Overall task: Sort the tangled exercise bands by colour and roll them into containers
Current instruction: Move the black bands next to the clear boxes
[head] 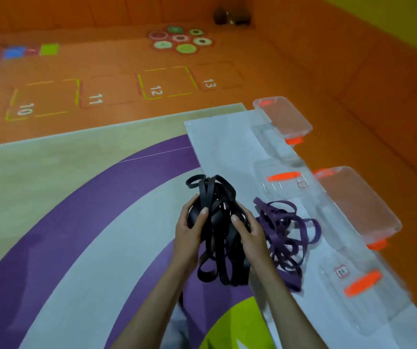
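Left of frame, the floor mat (pixel 76 197) offers open room for laying bands out; at centre the left hand (pixel 189 227) curls round the tangled black bands (pixel 217 222), held up over the mat; the right hand (pixel 246 233) grips the same bundle from the other side; they look light, limp and rubbery, apt to snag, so a free loop on top seems the place to pull; just right, purple bands (pixel 285 233) lie heaped on the white sheet (pixel 217 137); clear containers (pixel 363 207) crowd its right edge.
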Demonstrator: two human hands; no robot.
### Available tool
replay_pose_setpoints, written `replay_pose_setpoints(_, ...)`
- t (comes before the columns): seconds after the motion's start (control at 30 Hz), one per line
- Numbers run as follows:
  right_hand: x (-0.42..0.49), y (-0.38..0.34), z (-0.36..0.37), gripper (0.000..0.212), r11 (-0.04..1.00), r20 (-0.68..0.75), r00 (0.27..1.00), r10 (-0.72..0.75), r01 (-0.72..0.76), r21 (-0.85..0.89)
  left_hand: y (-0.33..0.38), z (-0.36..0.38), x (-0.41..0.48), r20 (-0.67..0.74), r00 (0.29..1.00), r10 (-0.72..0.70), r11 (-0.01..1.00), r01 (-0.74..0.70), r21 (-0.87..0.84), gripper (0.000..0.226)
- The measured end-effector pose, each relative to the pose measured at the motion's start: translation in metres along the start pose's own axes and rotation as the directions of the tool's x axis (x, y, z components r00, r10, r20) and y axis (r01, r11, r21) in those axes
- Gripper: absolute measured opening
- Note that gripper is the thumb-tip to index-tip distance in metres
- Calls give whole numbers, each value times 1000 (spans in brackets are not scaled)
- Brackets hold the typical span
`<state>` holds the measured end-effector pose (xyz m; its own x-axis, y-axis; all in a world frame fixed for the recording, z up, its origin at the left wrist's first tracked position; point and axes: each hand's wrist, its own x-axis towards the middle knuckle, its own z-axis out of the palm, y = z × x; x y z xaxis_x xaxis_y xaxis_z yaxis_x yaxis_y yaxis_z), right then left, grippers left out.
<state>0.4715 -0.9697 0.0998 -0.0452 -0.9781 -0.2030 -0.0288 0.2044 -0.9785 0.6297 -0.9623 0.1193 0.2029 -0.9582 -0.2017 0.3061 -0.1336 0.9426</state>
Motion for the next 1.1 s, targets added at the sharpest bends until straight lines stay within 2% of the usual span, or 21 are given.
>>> replay_pose_setpoints(0.2,94,-23,42,37,1000,-142,990,23,-21,18,28,-4,127,145,989,-37,999,33,33,35)
replay_pose_setpoints(0.43,203,-33,60,37,998,-250,967,49,-35,61,39,16,255,242,964,-113,991,92,96,34)
replay_pose_setpoints(0.63,307,-29,58,35,983,-355,929,101,-39,177,37,56,369,340,927,-158,969,79,236,33)
replay_pose_setpoints(0.77,359,-24,54,37,967,-424,896,130,-21,252,41,85,431,422,881,-213,948,82,308,32)
replay_pose_setpoints(0.93,409,-14,48,37,939,-537,816,215,-20,344,28,116,499,494,813,-308,911,104,399,35)
replay_pose_setpoints(1.03,433,-4,47,42,915,-565,768,300,-64,399,7,127,539,535,760,-368,884,107,455,34)
replay_pose_setpoints(1.1,446,8,49,49,901,-562,741,368,-136,411,-12,129,566,570,723,-392,845,37,533,34)
